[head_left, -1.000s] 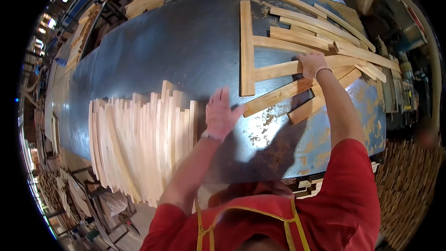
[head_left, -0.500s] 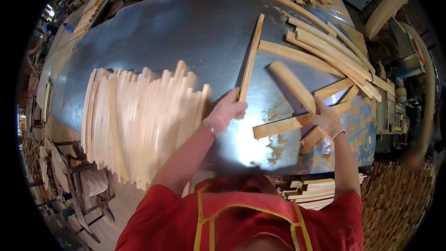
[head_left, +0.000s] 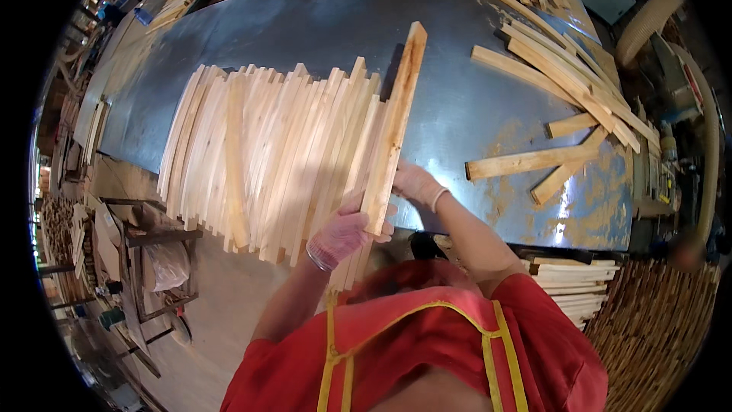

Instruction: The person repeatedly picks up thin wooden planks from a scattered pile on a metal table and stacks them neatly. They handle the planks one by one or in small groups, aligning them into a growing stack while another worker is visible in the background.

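Observation:
A long pale wooden slat (head_left: 395, 122) stands on its edge at the right end of a row of several similar slats (head_left: 267, 152) lying side by side on a grey metal table (head_left: 320, 30). My left hand (head_left: 343, 233), in a pink glove, grips the slat's near end from the left. My right hand (head_left: 415, 183), also gloved, presses against the same end from the right. The slat's far end points away from me across the table.
Loose slats (head_left: 549, 160) lie scattered on the table's right side, with more piled at the far right (head_left: 564, 69). Stacked slats (head_left: 568, 286) sit below the table edge on the right. A metal stand (head_left: 152, 259) is at the lower left.
Both hands have come together at the near table edge. The long slat moved left from the table's middle to the row of slats. My right hand left the scattered pieces on the right.

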Motion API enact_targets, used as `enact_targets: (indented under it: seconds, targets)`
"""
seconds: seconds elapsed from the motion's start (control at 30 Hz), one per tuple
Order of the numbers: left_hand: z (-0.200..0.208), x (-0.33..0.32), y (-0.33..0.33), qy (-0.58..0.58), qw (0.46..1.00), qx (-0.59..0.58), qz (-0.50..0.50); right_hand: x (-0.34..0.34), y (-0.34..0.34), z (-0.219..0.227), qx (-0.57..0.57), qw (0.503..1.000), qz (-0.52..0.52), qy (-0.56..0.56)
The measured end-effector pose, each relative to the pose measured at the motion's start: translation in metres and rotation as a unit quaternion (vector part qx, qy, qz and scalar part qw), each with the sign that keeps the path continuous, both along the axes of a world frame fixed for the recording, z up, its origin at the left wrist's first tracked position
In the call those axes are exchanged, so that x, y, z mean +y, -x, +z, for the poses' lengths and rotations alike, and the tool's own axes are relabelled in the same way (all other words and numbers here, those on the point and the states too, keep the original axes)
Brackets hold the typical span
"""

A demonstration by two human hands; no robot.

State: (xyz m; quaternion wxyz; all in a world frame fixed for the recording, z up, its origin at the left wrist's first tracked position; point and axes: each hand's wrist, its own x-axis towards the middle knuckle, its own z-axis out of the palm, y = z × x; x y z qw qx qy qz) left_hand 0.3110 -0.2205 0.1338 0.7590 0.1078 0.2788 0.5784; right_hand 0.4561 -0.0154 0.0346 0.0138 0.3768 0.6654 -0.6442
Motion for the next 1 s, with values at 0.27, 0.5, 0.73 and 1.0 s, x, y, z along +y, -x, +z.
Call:
enact_targets:
  seconds: [0.27,0.5,0.73,1.0]
  targets:
    - [-0.002,0.005,-0.018,0.035,0.999,0.003,-0.014,0.045,-0.161,0.097,-0.196,0.862,-0.027,-0.466]
    - [-0.017,0.06,0.012,0.078,0.982,0.16,0.07,0.168,-0.296,0.052,-0.425,0.739,0.062,-0.518]
    - [-0.008,0.065,0.035,0.095,0.97,0.166,0.149,0.134,-0.174,0.11,-0.25,0.934,0.012,-0.254]
    - [-0.009,0.041,0.013,0.089,0.957,0.202,0.187,-0.002,-0.023,0.037,-0.086,0.992,-0.011,-0.086]
